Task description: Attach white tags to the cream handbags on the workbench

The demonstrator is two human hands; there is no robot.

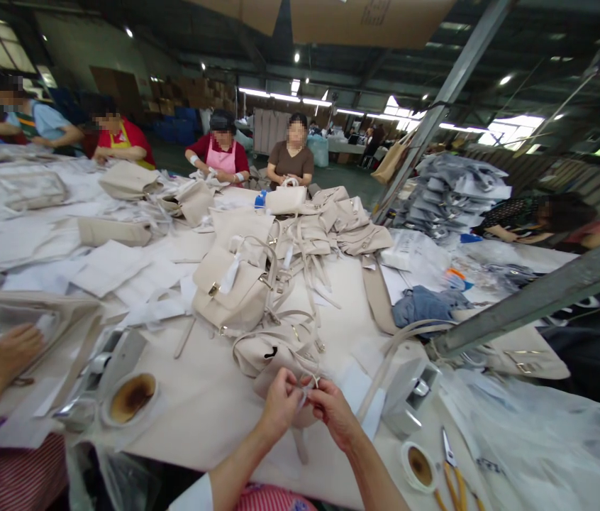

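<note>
My left hand (280, 406) and my right hand (336, 413) meet near the table's front edge, fingers pinched together. Between the fingertips is a thin, whitish strip (306, 387), held at a beige bag (272, 353) that lies just beyond them. The strip's exact kind is too small to tell. A beige strap end hangs below the hands. Further back, a beige handbag (237, 287) with a flap, a metal clasp and a white tag stands upright. Loose straps (310, 284) tangle beside it.
Right of my hands are a metal tape dispenser (411, 394), a tape roll (418, 467) and yellow-handled pliers (452, 468). Another tape roll (132, 399) lies left. A co-worker's hand (10, 353) works at far left. A slanted metal post (534, 291) crosses the right side.
</note>
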